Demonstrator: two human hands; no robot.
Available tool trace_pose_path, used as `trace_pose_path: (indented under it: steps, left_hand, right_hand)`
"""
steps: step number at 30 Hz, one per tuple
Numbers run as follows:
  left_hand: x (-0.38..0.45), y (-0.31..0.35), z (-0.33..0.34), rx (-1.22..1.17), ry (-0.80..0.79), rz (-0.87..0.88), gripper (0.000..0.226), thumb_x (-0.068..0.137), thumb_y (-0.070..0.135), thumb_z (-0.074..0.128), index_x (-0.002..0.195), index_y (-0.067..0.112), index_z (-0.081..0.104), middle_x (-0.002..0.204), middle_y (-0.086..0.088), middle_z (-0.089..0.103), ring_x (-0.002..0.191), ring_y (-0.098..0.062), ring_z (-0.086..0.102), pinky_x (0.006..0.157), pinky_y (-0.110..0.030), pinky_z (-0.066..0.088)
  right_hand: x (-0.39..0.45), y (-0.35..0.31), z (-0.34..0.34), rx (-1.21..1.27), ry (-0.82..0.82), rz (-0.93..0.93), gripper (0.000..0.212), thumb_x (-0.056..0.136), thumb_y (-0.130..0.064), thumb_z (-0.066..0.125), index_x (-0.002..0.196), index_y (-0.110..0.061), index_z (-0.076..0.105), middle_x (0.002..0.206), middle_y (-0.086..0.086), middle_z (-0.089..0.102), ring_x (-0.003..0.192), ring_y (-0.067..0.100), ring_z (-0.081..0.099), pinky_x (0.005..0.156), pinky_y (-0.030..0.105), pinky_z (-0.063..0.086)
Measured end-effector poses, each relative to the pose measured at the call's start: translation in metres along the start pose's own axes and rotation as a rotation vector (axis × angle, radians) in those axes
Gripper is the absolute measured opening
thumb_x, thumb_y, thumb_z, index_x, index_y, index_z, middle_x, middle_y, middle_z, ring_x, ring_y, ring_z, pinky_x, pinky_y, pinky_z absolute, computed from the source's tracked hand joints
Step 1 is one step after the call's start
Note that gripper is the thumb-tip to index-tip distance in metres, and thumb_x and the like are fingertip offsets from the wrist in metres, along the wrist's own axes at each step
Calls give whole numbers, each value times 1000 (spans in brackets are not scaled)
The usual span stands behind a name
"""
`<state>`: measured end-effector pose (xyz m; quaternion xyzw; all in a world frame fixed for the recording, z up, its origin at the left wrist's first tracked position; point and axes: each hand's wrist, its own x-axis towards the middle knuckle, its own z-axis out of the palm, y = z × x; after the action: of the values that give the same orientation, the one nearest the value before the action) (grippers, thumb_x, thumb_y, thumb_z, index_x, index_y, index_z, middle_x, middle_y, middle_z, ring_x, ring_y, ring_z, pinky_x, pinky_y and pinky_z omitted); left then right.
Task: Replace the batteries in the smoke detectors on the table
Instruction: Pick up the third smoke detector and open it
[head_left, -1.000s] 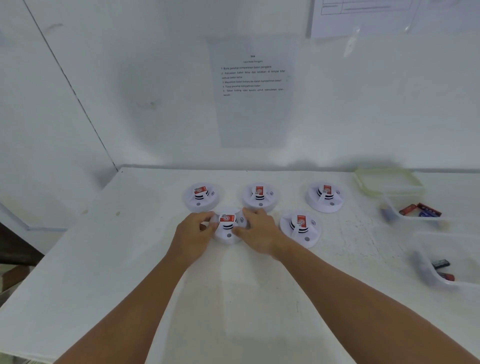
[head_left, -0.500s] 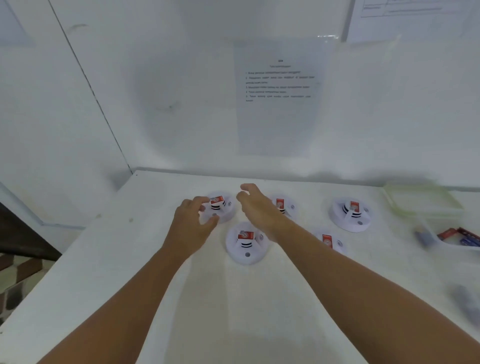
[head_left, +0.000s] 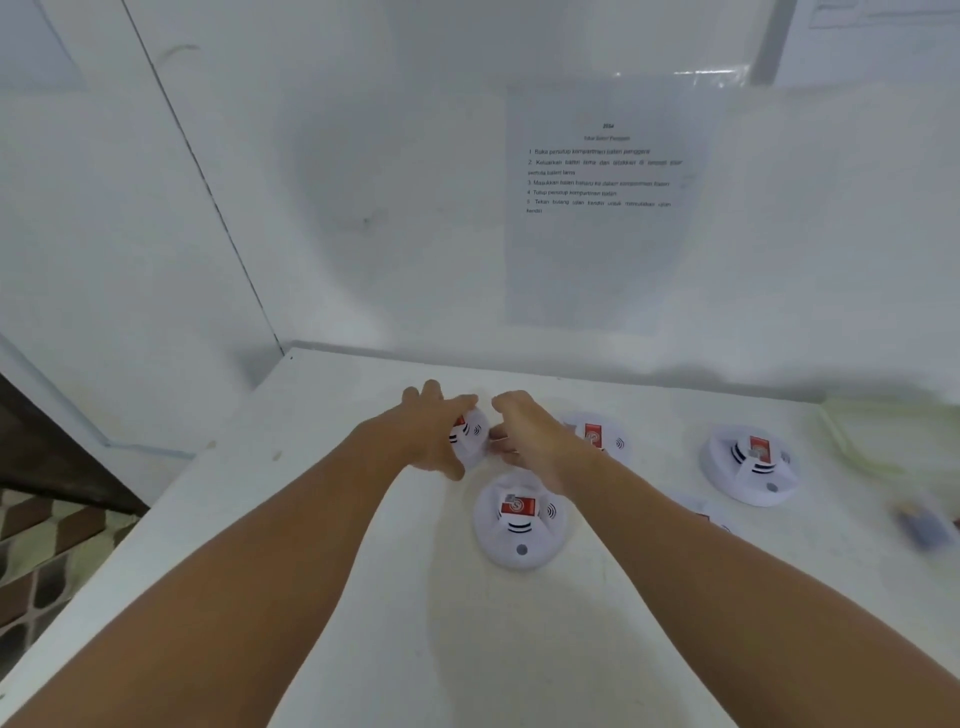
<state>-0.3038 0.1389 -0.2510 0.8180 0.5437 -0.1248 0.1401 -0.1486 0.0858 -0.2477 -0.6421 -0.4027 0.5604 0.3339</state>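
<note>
The left hand (head_left: 434, 434) lies over the far-left smoke detector (head_left: 470, 441), its fingers spread and loosely bent over the unit's left side and top; it touches the casing, though a firm grip cannot be made out through the blur. The right hand (head_left: 524, 434) is just right of that same detector, fingers curved toward its right edge, the fingertips close to or touching the rim; whether they pinch it cannot be told. Both forearms reach in from the near edge of the table (head_left: 363, 623).

Taking the far-left smoke detector as the landmark: just nearer to the person and slightly right of it sits the front smoke detector (head_left: 519, 522), uncovered, white and round, with a red label on its raised centre and a small grey button at its near edge. To the right of the landmark, partly hidden behind the right wrist, is the middle smoke detector (head_left: 602, 436). Further right, well apart, stands the far-right smoke detector (head_left: 750, 465). Another detector (head_left: 701, 512) is mostly hidden by the right forearm.

Beyond that, at the right edge, lies a pale green lid (head_left: 883, 436), blurred. On the wall behind the landmark hangs a printed instruction sheet (head_left: 602, 208).
</note>
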Motion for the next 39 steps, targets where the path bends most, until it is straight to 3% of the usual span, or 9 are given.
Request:
trace_pose_path:
  steps: [2,5,8,10,15,19,24,30,39]
  left_hand:
    - [-5,-2,-4,-66,60,-11,106,68,41,85,154,39,23,137,-6,31,127,-31,38,96,-48,53]
    - [-18,-6,-12,-505,282,49,96,64,29,92,139,33,32,124,-4,40,104,-29,60,79,-43,62]
    - [-39,-5,-17,-1079,446,161,93,67,12,95,133,30,32,130,-2,50,110,-25,65,80,-34,62]
    - [-52,-3,-19,-1207,437,219,99,68,5,94,137,33,30,136,-2,51,116,-22,65,85,-32,61]
    - [-69,-2,-19,-1142,371,298,123,62,-3,95,153,37,23,137,2,55,115,-17,66,86,-38,62]
    - [-82,-2,-15,-1021,438,272,106,55,11,100,140,34,41,126,5,63,112,-21,68,87,-51,62]
    - [-99,1,-16,-1056,397,300,96,61,-3,93,136,30,45,122,-1,64,109,-22,68,86,-54,61]
    - [-117,5,-24,-1044,353,342,95,64,-14,89,137,28,46,123,-4,64,106,-18,67,76,-35,62]
    - [-133,6,-28,-950,335,358,91,62,-7,92,135,26,48,125,3,62,112,-17,64,79,-33,61]
  right_hand:
    - [0,0,-5,51,3,-14,22,103,-24,38,113,-16,55,105,10,55,92,24,51,86,38,45]
    - [-4,-3,-12,137,-10,-39,34,105,-34,42,135,-25,53,121,5,56,101,23,57,100,37,47]
    - [-12,-13,-16,198,-131,-91,36,103,-40,52,139,-40,52,129,5,58,101,25,66,106,40,48]
    - [-17,-21,-14,209,-218,-172,40,100,-34,59,138,-44,53,126,5,65,95,24,69,104,39,50]
    - [-33,-25,-6,18,-247,-402,43,98,-33,69,138,-43,58,122,3,67,108,23,69,101,37,56]
    - [-43,-20,-11,-183,-218,-564,47,95,-38,72,138,-46,55,119,-13,60,115,12,61,99,33,56]
    - [-46,-23,-24,-541,-89,-776,58,83,-56,78,136,-51,57,129,-4,49,119,13,50,100,22,44]
    - [-61,-39,-33,-800,-65,-972,62,83,-54,79,140,-42,58,125,-13,56,115,12,49,104,33,40]
    - [-80,-40,-28,-863,-53,-1085,70,78,-42,84,141,-29,56,120,-8,59,105,13,59,91,34,51]
